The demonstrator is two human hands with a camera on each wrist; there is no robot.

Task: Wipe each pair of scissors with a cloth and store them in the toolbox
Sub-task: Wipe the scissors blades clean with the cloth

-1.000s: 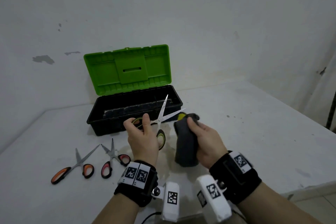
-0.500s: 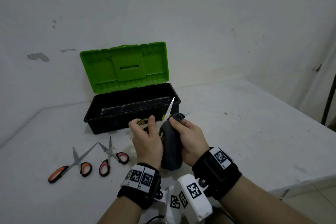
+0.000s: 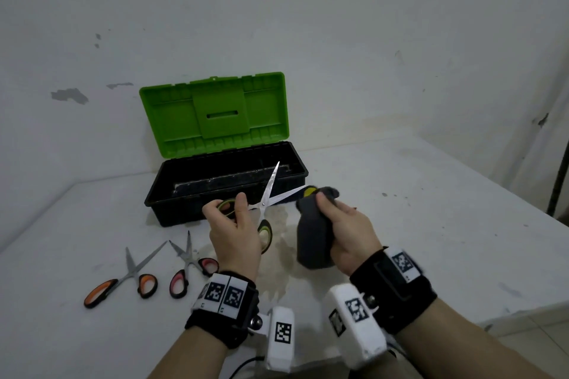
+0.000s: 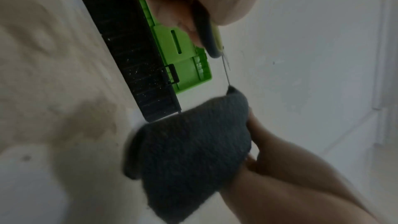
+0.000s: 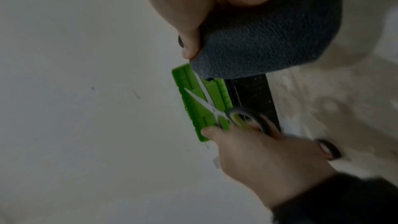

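The left hand (image 3: 235, 232) is gripping the yellow-green scissors (image 3: 265, 204) by the handles, fingers curled through and round the loops, and is holding them up above the table (image 3: 415, 209) just in front of the toolbox (image 3: 160, 203). The blades are standing spread apart in a V: one is pointing up and away over the black tray, the other is reaching right toward the cloth (image 3: 314, 237). The right hand (image 3: 348, 231) is clenching that dark grey cloth in a bunched wad, thumb pressing on top, and the tip of the right-pointing blade is meeting the top of the wad; whether the blade is actually pinched inside the folds cannot be told from the wrist views.

To do this wipe well, the cloth should probably be folded round one blade at a time and drawn from the pivot out to the tip, moving along the flat sides rather than across the edge, with the thumb kept behind the fabric. The left hand should be keeping the handles steady and the blades open, so both inner faces get reached. The sharp points are the likely hazard here.

The scissors are looking bright and silvery on the blades, with dark handles lined in yellow-green. Two more pairs are lying on the table at near left: the orange-handled scissors (image 3: 123, 281) and, just right of them, the pink-handled scissors (image 3: 191, 268), both open. The toolbox is standing open, its green lid (image 3: 215, 114) tilted back; it seems no scissors have been stored yet.
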